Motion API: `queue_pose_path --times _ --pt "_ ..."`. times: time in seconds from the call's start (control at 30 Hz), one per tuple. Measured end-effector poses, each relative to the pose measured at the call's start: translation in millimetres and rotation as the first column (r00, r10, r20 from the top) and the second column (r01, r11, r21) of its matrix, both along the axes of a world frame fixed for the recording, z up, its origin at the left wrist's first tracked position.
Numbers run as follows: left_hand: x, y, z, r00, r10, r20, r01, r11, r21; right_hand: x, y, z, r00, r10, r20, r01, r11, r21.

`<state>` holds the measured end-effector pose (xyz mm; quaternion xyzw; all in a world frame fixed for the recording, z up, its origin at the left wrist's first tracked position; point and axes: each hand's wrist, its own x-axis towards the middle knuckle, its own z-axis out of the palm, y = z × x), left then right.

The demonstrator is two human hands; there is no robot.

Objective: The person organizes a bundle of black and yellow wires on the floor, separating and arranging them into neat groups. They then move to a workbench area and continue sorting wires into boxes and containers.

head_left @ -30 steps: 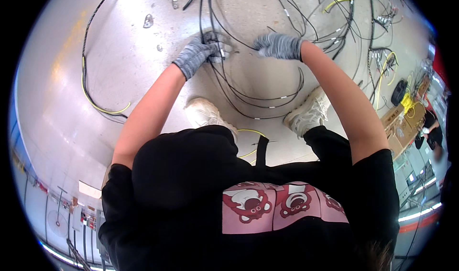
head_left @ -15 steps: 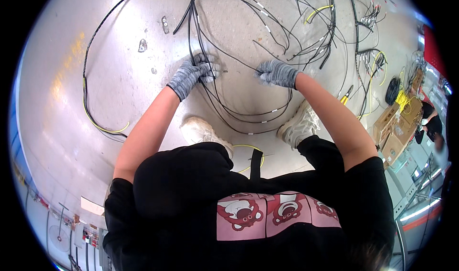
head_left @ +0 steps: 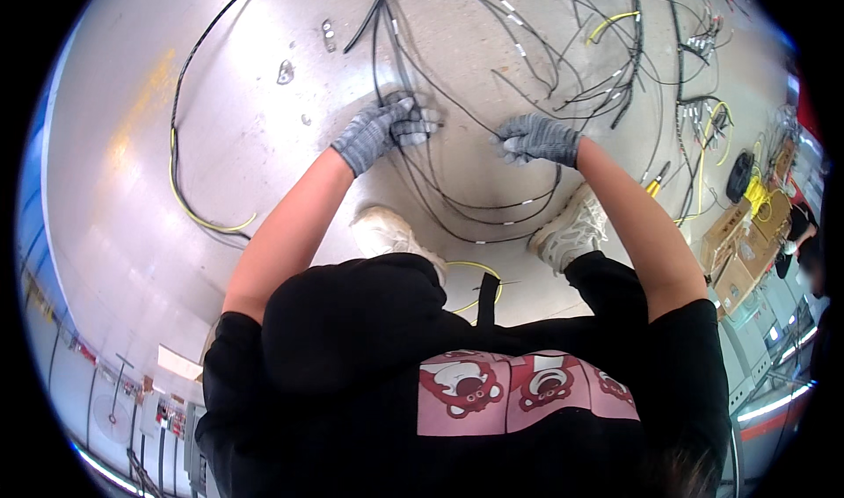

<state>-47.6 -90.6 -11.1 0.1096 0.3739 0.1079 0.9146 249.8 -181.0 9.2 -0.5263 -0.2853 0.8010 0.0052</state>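
Observation:
My left hand (head_left: 387,131), in a grey knitted glove, is closed around black cables (head_left: 377,58) that come down from the bundle at the top. Below it the cables bend into wide loops (head_left: 479,219) with white labels, lying on the floor between my shoes. My right hand (head_left: 538,139), gloved alike, is closed at the end of a thin black cable (head_left: 453,101) that slants down from the same bundle. The gloved fingers hide the cable's tip. A gap of bare floor separates the two hands.
More labelled black cables (head_left: 629,76) spread at the upper right, beside yellow-handled pliers (head_left: 656,181). Cardboard boxes (head_left: 734,265) and a yellow cable coil (head_left: 758,197) are farther right. A black-and-yellow cable (head_left: 174,151) curves along the left. Another person (head_left: 798,234) is at the far right edge.
The whole view has shifted, so the floor, cables and hands appear farther right. Both hands keep nearly the same place among the cables, with only small finger movement.

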Motion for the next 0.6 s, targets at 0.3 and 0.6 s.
queue_pose_path --times 0.3,0.6 --pt "-1.2 -2.3 10.5 0.991 0.004 -0.134 -0.006 1.0 -0.013 -32.5 3.7 -1.1 0.992 -0.114 -0.049 0.124 0.93 0.345" --pt "-0.4 -0.5 9.7 0.969 -0.131 -0.21 0.181 0.953 0.244 -96.7 30.2 14.6 0.967 -0.236 0.094 0.194 0.926 0.325"
